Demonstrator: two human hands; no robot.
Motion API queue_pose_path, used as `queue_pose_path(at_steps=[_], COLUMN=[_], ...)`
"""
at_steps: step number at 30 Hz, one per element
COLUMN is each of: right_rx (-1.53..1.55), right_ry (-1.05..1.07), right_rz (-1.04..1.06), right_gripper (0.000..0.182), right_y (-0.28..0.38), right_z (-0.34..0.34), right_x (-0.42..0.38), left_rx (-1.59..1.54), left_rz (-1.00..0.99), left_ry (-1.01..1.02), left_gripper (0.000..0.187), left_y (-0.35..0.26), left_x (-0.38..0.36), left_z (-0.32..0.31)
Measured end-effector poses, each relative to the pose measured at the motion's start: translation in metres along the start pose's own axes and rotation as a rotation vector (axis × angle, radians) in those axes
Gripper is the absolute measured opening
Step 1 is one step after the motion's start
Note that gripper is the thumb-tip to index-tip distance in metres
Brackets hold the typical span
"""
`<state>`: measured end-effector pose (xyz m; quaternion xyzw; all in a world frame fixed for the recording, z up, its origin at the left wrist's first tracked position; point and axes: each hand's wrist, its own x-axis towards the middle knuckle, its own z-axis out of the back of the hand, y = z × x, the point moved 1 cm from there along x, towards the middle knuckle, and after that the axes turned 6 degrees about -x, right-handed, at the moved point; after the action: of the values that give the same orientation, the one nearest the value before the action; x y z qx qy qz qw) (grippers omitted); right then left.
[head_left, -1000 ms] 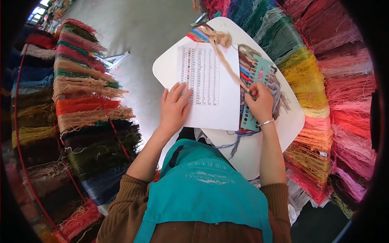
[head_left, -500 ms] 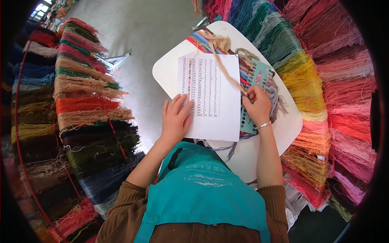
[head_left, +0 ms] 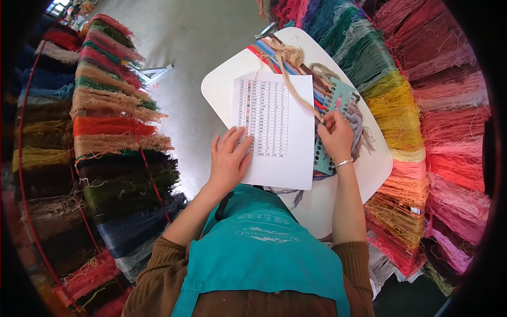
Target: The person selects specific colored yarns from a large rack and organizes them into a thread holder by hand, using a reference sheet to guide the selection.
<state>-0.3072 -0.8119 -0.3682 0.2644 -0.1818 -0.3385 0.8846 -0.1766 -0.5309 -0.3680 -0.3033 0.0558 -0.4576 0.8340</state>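
Observation:
My left hand [head_left: 229, 157] lies with its fingers stretched out on a white paper sheet [head_left: 280, 171] printed with a table of numbers and a narrow colour column. At the sheet's right side, my right hand [head_left: 337, 138] pinches the end of a beige thread skein [head_left: 296, 94] over the edge of a green card with punched holes [head_left: 323, 161]. The skein trails up to a loose bundle at the top. Other threads, grey-mauve [head_left: 360, 126], hang from the card's right side. Striped cloth [head_left: 264, 53] shows partly from beneath the paper.
A white stool-like top [head_left: 222, 87] carries the paper and card. Racks of coloured yarn hang close on the left [head_left: 113, 127] and on the right [head_left: 396, 113]. A teal apron [head_left: 259, 253] covers my lap. Grey floor [head_left: 185, 42] lies beyond.
The view has shifted slightly, and the paper sits a little lower in it. Both hands keep nearly the same places; the right still pinches the beige thread.

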Motion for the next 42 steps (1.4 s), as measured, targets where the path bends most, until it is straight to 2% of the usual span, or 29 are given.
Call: queue_pose_path(at_steps=[7,9,20,23,27,29,32,35,39,42], right_rx=[0.057,0.195,0.162,0.218,0.266,0.075,-0.005,-0.047,-0.107,-0.125], right_ry=[0.011,0.088,0.188,0.261,0.244,0.121,0.05,0.02,0.022,0.017], right_rz=[-0.017,-0.073,-0.02,-0.07,-0.057,0.048,0.082,0.09,0.114,0.125], right_gripper=[0.021,0.021,0.02,0.019,0.019,0.02,0.021,0.02,0.019,0.018], right_y=[-0.007,-0.009,-0.013,-0.016,-0.037,-0.034,-0.033,-0.033,-0.031,-0.03], right_z=[0.001,0.004,0.033,0.042,0.04,0.037,0.028,0.026,0.028,0.028], right_x=[0.003,0.004,-0.012,-0.017,-0.023,-0.025,-0.028,-0.029,-0.031,-0.031], left_rx=[0.013,0.012,-0.042,-0.063,-0.116,-0.155,-0.25,-0.315,-0.449,-0.507], left_rz=[0.009,0.02,0.001,-0.031,-0.041,-0.028,-0.044,0.024,0.343,0.44], left_ry=[-0.021,-0.015,-0.044,-0.033,0.014,0.016,-0.102,-0.169,-0.109,-0.099], left_gripper=[0.047,0.047,0.048,0.049,0.049,0.048,0.044,0.039,0.031,0.025], left_y=[-0.011,-0.015,-0.032,-0.039,-0.058,-0.062,-0.06,-0.05,-0.04,-0.045], left_x=[-0.012,-0.016,-0.037,-0.044,-0.057,-0.069,-0.095,-0.137,-0.217,-0.275], left_z=[-0.007,-0.008,-0.013,-0.01,-0.012,-0.009,-0.003,-0.007,-0.028,-0.031])
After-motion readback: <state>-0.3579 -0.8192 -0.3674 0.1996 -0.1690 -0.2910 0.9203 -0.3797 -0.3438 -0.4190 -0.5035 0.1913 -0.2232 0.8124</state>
